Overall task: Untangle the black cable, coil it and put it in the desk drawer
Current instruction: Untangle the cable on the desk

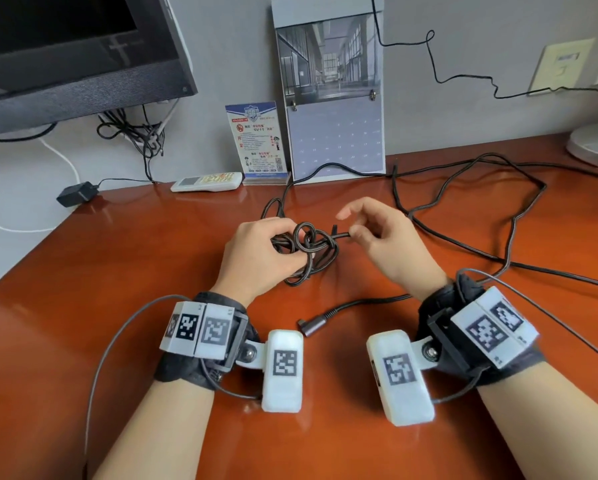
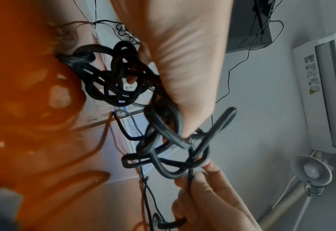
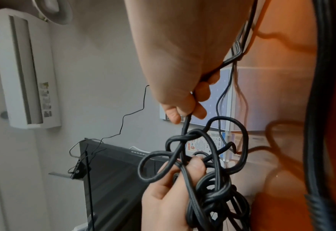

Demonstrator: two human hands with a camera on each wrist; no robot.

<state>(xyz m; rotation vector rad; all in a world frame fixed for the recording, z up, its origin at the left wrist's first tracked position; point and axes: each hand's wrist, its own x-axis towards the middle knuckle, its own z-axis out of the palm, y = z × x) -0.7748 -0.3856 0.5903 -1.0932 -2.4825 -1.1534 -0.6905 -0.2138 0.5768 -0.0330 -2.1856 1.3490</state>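
The black cable (image 1: 304,244) is knotted into a tangle of loops just above the desk's middle. My left hand (image 1: 256,254) grips the tangled bunch (image 2: 123,81) from the left, fingers curled round several strands. A single strand (image 1: 340,234) leaves the knot to the right, and my right hand (image 1: 377,237) pinches it between thumb and finger (image 3: 183,109). The cable's long loose part (image 1: 512,216) loops across the desk's right side. One plug end (image 1: 313,325) lies on the desk between my wrists. No drawer is in view.
A monitor (image 1: 76,53) hangs at the back left above other wires (image 1: 134,133). A white remote (image 1: 207,182), a card stand (image 1: 257,140) and a calendar (image 1: 335,98) stand along the wall. A power adapter (image 1: 77,194) lies left; a lamp base (image 1: 595,145) sits at the far right.
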